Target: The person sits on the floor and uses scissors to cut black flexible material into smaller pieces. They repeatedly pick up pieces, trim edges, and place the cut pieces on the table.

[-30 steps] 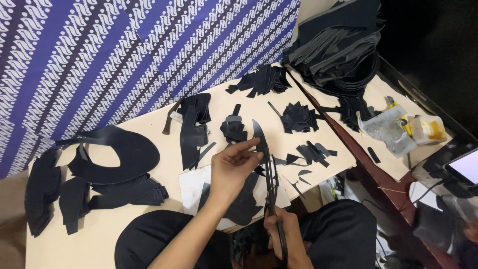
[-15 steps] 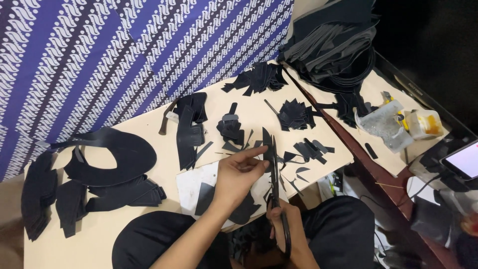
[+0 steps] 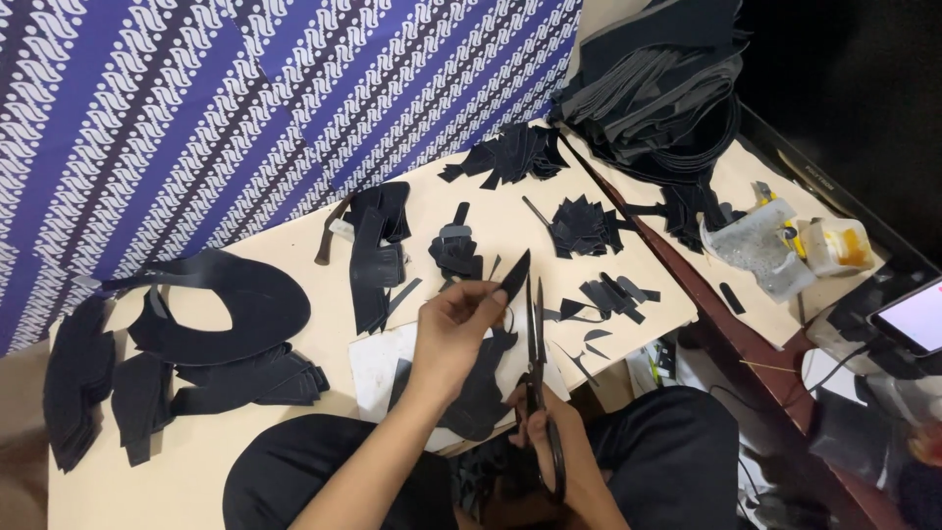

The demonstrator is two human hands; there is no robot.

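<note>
Single head-worn view, steeply down, close over the table [image 3: 294,461] and lap

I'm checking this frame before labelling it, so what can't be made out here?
Head view only:
- Scissors: the handles are buried in the right hand, so the grip is unclear.
- Black piece in the left hand: its lower end sits behind the fingers.
- Dark pile at top right: black on black, single pieces indistinguishable.
- Phone: cut off by the right edge.
</note>
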